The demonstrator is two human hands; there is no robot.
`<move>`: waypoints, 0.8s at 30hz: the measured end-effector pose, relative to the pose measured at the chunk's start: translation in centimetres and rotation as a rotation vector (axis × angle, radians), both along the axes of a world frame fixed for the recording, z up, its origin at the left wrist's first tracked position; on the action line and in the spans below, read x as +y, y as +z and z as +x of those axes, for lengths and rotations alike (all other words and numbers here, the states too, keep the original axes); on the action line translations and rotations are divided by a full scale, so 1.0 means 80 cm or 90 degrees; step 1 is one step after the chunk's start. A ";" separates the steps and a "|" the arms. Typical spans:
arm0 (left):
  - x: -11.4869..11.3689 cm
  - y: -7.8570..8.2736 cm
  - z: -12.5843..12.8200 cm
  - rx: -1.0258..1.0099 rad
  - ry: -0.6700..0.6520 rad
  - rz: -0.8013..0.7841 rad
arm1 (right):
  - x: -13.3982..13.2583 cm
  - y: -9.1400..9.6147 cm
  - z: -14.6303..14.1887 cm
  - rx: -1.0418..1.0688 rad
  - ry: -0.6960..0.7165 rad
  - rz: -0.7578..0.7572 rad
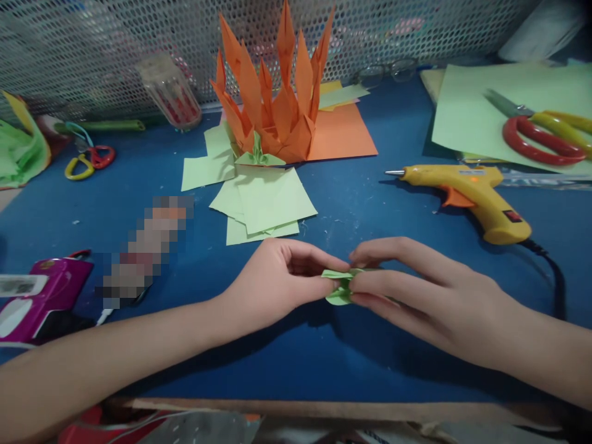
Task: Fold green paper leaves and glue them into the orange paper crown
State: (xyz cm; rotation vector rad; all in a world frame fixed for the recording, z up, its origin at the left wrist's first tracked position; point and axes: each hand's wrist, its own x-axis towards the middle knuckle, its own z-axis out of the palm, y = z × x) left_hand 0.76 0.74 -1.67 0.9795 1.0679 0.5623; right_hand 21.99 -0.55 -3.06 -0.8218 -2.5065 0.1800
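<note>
My left hand (277, 280) and my right hand (416, 290) meet low over the blue table (361, 203), both pinching a small folded light-green paper piece (340, 287) between fingertips. Most of the piece is hidden by my fingers. Behind my hands lies a loose pile of light-green paper squares (261, 200). Further back stands a spiky orange folded-paper model (272, 102) on an orange sheet (345, 135), with a small green folded piece (259, 157) at its base.
A yellow glue gun (472, 191) lies to the right, cord trailing off. Red-and-yellow scissors (546, 132) rest on a green sheet (467, 117) at far right. Small scissors (87, 160) and a clear jar (171, 92) sit back left; a magenta tool (46, 296) at left. Mesh panel behind.
</note>
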 end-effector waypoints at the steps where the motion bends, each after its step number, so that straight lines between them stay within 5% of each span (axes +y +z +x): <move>1: 0.000 0.000 0.000 0.003 0.007 0.003 | 0.000 0.000 0.000 -0.006 0.002 0.008; 12: -0.010 0.000 0.006 0.015 0.042 0.054 | 0.000 -0.003 -0.003 0.069 0.016 -0.033; 24: -0.021 -0.007 0.005 0.043 0.070 0.187 | -0.009 0.004 -0.007 0.072 -0.069 0.026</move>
